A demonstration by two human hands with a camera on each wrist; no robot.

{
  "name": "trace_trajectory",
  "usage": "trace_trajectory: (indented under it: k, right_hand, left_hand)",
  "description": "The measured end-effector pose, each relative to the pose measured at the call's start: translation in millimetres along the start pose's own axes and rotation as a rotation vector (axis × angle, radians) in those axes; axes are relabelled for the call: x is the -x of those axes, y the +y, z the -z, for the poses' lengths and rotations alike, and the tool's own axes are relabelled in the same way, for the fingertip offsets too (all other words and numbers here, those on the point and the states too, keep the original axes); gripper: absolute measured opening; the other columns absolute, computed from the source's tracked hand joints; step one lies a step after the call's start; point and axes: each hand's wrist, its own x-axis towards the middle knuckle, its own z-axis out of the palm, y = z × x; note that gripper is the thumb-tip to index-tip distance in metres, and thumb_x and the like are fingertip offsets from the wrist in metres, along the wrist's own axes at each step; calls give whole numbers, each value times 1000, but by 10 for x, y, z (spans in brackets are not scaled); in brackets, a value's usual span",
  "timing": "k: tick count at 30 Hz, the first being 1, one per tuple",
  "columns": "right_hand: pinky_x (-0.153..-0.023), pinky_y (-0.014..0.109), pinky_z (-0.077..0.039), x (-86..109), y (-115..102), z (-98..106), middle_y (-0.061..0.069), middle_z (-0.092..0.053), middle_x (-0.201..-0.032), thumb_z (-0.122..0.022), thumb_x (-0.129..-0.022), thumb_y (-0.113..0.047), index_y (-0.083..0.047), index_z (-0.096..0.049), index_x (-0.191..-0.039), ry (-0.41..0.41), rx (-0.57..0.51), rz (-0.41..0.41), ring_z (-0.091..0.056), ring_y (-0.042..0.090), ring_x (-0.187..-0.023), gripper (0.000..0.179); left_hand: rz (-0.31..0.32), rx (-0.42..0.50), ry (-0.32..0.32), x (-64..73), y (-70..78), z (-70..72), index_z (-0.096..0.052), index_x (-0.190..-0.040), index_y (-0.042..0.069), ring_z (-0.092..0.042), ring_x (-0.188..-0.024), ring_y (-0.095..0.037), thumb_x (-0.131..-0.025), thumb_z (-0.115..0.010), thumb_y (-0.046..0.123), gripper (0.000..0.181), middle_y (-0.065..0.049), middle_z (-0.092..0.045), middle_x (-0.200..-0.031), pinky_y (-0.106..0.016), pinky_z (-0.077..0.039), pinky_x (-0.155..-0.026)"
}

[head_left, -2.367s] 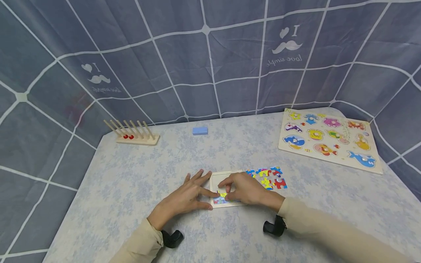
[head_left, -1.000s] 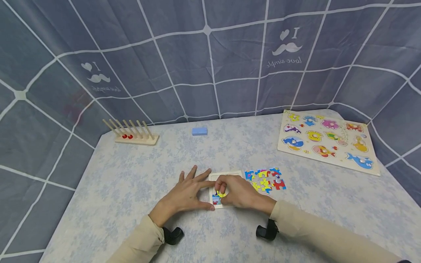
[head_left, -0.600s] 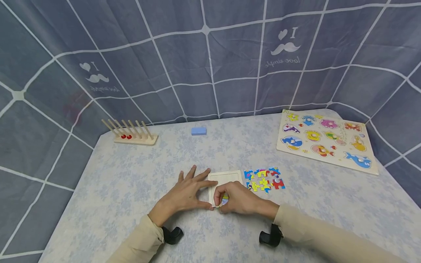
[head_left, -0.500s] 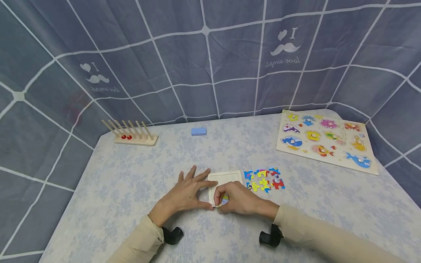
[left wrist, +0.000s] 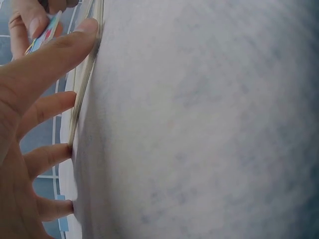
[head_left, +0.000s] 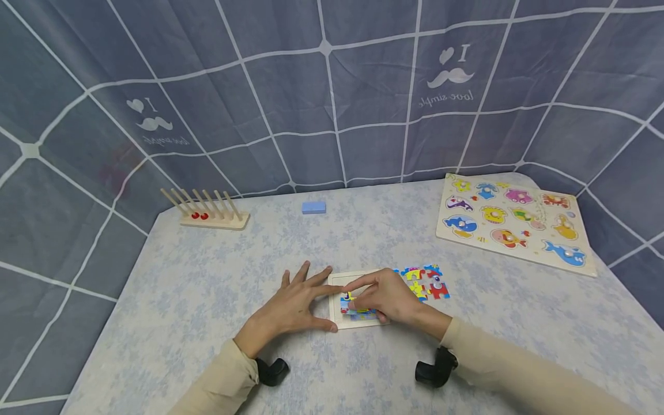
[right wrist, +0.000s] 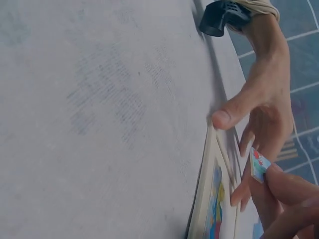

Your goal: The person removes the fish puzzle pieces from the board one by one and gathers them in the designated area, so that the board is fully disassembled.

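A shallow wooden puzzle tray (head_left: pixel 363 325) lies flat on the table, with colourful jigsaw pieces along its lower part. My left hand (head_left: pixel 293 305) spreads its fingers along the tray's left edge, index finger reaching over the rim and thumb at the lower left corner. Between thumb and finger, my right hand (head_left: pixel 391 297) pinches a small jigsaw piece (right wrist: pixel 258 165), raised above the tray and printed in blue, green and red. Several loose jigsaw pieces (head_left: pixel 437 290) lie to the right of the tray, partly hidden behind the right hand.
At the back left stands a wooden peg rack (head_left: pixel 218 222) with red beads. A blue block (head_left: pixel 313 207) lies at the back middle. A large knobbed sea-animal puzzle board (head_left: pixel 534 253) sits at the back right. A grey checked curtain (head_left: pixel 290 104) hangs behind the table.
My right hand has moved up and slightly right from the tray's lower left corner, lifting a jigsaw piece. The left hand has stayed at the tray's left edge.
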Motion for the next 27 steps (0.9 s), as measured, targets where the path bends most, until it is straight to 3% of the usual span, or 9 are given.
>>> trace_trajectory:
  k: [11, 20, 27]
  right_hand:
    - [-37, 21, -25, 233, 170, 259, 8, -73, -71, -82, -79, -19, -11, -77, -108, 67, 2, -116, -30, 9, -30, 30]
    - [-38, 21, -24, 474, 327, 501, 7, -73, -70, -82, -79, -22, -8, -76, -110, 79, 50, -126, -28, 7, -32, 35]
    - [-37, 20, -24, 558, 375, 568, 8, -71, -65, -84, -77, -21, -9, -78, -104, 89, 67, -134, -29, 6, -32, 31]
  left_hand:
    - [-11, -3, 9, -16, -4, -14, -60, -137, 30, -14, -143, -53, -73, -78, 61, 74, -9, -33, -158, -81, -13, -100]
    - [6, -5, 12, -6, 4, -6, -59, -138, 31, -12, -144, -51, -71, -79, 61, 76, -7, -32, -158, -80, -12, -101]
    - [20, 8, 11, 1, 10, -9, -60, -137, 31, -12, -144, -51, -70, -80, 61, 77, -7, -32, -158, -79, -11, -101]
